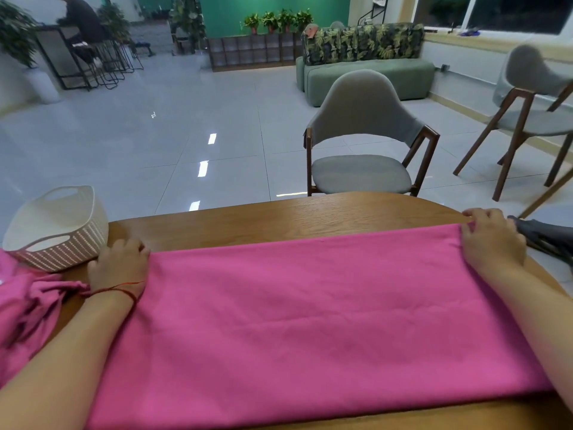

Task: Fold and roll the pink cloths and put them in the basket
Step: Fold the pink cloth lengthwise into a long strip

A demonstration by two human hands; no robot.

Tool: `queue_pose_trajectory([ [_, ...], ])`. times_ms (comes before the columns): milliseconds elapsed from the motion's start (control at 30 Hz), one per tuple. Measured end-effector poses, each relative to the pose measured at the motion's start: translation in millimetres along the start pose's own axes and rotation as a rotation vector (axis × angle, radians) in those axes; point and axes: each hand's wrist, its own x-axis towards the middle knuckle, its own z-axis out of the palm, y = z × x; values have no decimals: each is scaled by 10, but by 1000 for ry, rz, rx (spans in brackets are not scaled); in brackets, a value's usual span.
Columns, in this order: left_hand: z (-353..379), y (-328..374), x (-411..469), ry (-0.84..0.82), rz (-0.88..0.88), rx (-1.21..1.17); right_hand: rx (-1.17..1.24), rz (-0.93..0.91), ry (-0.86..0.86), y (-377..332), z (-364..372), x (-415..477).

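A wide pink cloth (310,321) lies flat across the wooden table (310,218), folded into a broad band. My left hand (119,265) sits at its far left corner with fingers curled onto the cloth's edge. My right hand (491,240) pinches the far right corner between thumb and fingers. A white woven basket (62,243) stands at the table's left end, just beyond my left hand, with nothing visible inside. A second pink cloth (28,308) lies crumpled at the left, below the basket.
A grey chair with wooden legs (362,135) faces the table's far edge. Another such chair (533,113) stands at the right. A dark grey object (545,240) lies past my right hand. A person sits at a counter far back left.
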Motion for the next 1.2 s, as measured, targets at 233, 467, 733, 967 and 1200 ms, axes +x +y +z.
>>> queue_pose_trajectory([
  [233,-26,824,-261,-204,533,-392,134,-562,-211,-776,91,-457],
  [467,-60,839,-104,-235,568,-328,188,-651,-268,-1495,297,-731],
  [733,-259,-24,309,-359,383,-23,154,-523,-187,-1514,385,-820],
  [967,-132,-248,299,-238,322,-163,139,-514,-184,-1520,373,-855],
  [1200,-15,-267,339,-201,275,-120,78,-484,-218,-1573,327,-845],
])
